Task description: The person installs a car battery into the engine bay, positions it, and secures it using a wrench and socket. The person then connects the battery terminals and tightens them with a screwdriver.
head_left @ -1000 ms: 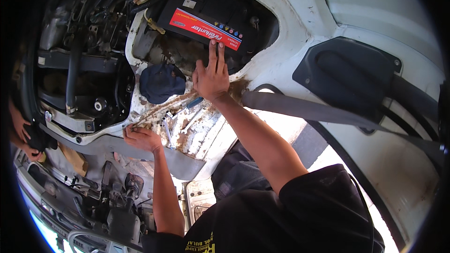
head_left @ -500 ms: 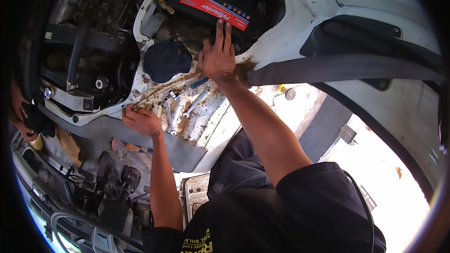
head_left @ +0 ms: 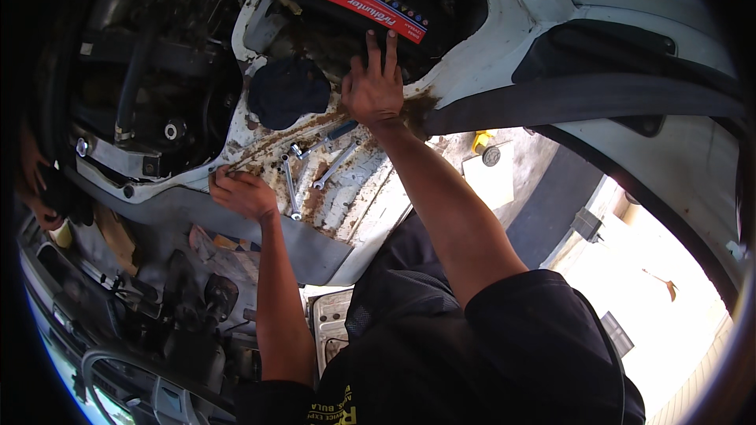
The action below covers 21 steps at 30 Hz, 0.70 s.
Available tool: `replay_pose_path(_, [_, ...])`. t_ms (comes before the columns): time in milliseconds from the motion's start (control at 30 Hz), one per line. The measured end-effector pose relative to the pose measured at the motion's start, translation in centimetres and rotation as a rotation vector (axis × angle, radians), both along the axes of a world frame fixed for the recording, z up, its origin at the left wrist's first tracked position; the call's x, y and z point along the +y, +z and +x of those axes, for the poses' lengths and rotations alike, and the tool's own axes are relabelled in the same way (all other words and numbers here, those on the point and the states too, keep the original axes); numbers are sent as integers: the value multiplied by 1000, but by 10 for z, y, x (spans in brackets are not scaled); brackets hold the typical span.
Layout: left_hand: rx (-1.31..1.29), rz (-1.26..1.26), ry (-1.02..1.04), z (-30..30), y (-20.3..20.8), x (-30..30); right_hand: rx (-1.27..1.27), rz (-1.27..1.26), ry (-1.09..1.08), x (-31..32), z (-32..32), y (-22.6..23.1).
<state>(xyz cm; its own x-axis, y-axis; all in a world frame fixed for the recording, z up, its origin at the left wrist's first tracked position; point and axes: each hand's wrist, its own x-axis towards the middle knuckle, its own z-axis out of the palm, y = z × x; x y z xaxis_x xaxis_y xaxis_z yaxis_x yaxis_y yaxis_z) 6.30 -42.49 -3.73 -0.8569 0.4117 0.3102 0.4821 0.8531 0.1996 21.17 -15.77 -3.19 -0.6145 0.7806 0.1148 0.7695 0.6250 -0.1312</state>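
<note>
My right hand is at the near side of a black car battery with a red label. Two fingers stretch out to the battery's near edge, their tips by the label; the others are bent. My left hand is at the painted metal rim of the engine opening, its fingers curled and pressed to the edge; whatever they hold, if anything, is hidden. Between the hands, a dark bundled cloth, a ratchet with a blue handle and two wrenches lie on the rusty metal ledge.
The engine opening with its hoses is at the left. A dark seat belt crosses the right side. A yellow object with a round end lies by the doorway. Another person's hands show at the far left, above pedals and a steering wheel.
The whole view has shifted slightly, so things sit a little farther right and lower. My right hand's two stretched fingers are a bit more spread. My left hand stays at the rim.
</note>
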Motion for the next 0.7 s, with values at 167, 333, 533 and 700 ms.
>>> replay_pose_path(167, [-4,-5,-6,1,1,1,9,-4,3,0,2,1])
replay_pose_path(333, [6,-17,10,-1,-3,-3,-4,4,4,0,0,1])
replay_pose_path(533, [6,-4,9,-1,-2,0,29,10,-1,0,0,-4])
replay_pose_path(700, [-17,-9,6,-1,0,-1,41,4,1,0,0,-3])
